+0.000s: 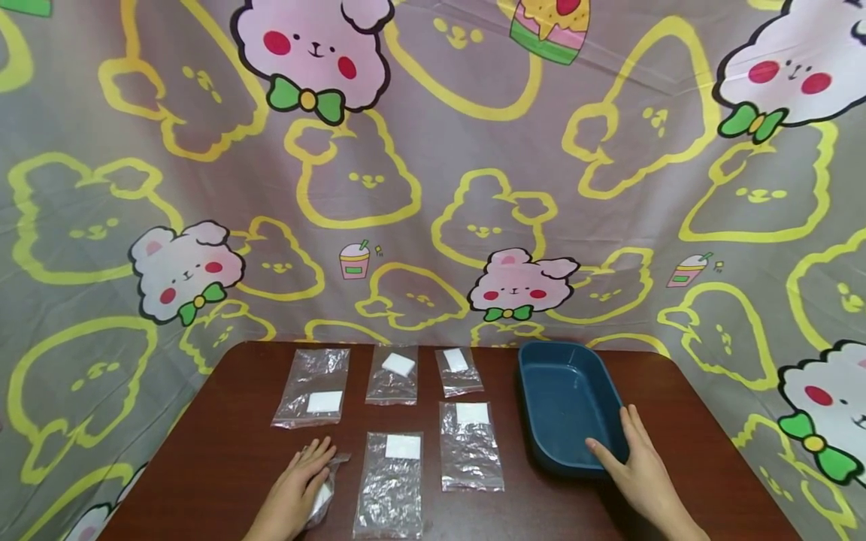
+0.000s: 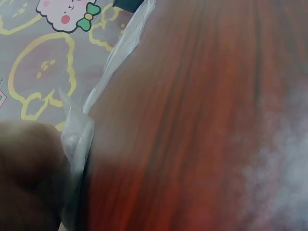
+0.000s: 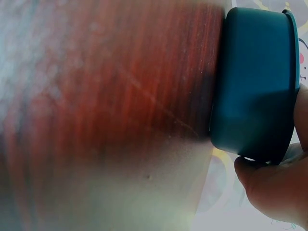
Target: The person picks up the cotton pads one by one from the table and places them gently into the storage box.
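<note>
Small clear plastic bag (image 1: 323, 492), crinkled and glossy, with a white square piece inside, lying at the near-left part of the brown wooden table (image 1: 223, 451). The left hand (image 1: 298, 485) rests on it, fingers extended and slightly curved over the film; whether they pinch it cannot be told. In the left wrist view the same bag (image 2: 77, 139) appears as a thin translucent edge beside the blurred hand.

Dark teal rectangular tub (image 1: 568, 406), at about 3 o'clock from the bag, on the right half of the table. It is empty. The right hand (image 1: 639, 466) holds its near rim, fingers straight along the outer wall and thumb at the inner side; the right wrist view shows the tub (image 3: 255, 82) from outside with a fingertip against its edge.

Five more clear bags lie flat between 12 and 2 o'clock from the held bag: a large left bag (image 1: 313, 387), a middle rear bag (image 1: 393, 374), a small rear right bag (image 1: 458, 370), a front middle bag (image 1: 391, 481) and a front right bag (image 1: 470, 445). Each contains one white square. No writing is legible on any bag.

Backdrop: grey cloth (image 1: 433, 188) printed with yellow outlines and pink bears with green bows.
</note>
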Tool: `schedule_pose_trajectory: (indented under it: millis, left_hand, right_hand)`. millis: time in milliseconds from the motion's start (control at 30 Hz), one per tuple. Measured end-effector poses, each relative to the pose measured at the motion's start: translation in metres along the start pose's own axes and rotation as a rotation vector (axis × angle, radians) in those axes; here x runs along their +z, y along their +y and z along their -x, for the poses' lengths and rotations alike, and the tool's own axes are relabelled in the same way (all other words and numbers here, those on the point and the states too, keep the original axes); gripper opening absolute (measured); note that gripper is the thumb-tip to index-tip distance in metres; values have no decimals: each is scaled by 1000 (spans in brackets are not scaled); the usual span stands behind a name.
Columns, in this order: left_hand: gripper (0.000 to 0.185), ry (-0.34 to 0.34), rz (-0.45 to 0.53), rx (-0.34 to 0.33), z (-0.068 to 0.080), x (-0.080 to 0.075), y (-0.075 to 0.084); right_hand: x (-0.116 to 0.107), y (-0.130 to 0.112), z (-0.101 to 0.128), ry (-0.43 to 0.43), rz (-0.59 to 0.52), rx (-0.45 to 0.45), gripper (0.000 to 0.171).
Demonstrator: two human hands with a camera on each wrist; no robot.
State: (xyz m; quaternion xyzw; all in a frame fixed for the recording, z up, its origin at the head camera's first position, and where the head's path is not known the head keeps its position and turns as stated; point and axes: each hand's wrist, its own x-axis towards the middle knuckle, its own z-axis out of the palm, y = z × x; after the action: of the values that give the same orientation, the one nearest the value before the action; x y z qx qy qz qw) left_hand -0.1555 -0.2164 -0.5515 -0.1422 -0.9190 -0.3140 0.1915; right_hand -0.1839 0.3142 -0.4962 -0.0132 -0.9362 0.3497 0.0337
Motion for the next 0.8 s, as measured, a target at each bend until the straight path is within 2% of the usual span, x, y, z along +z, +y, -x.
schedule_pose_trajectory:
  millis: [133, 367, 800]
  left_hand:
    - [32, -14, -2, -13, 0, -1, 1]
    - [31, 8, -13, 8, 0, -2, 1]
    - [34, -101, -20, -118, -11, -12, 11]
  right_hand:
    - [0, 0, 0, -4, 0, 4, 107]
    - [-1, -1, 0, -20, -7, 18, 108]
    - [-1, -1, 1, -19, -15, 12, 109]
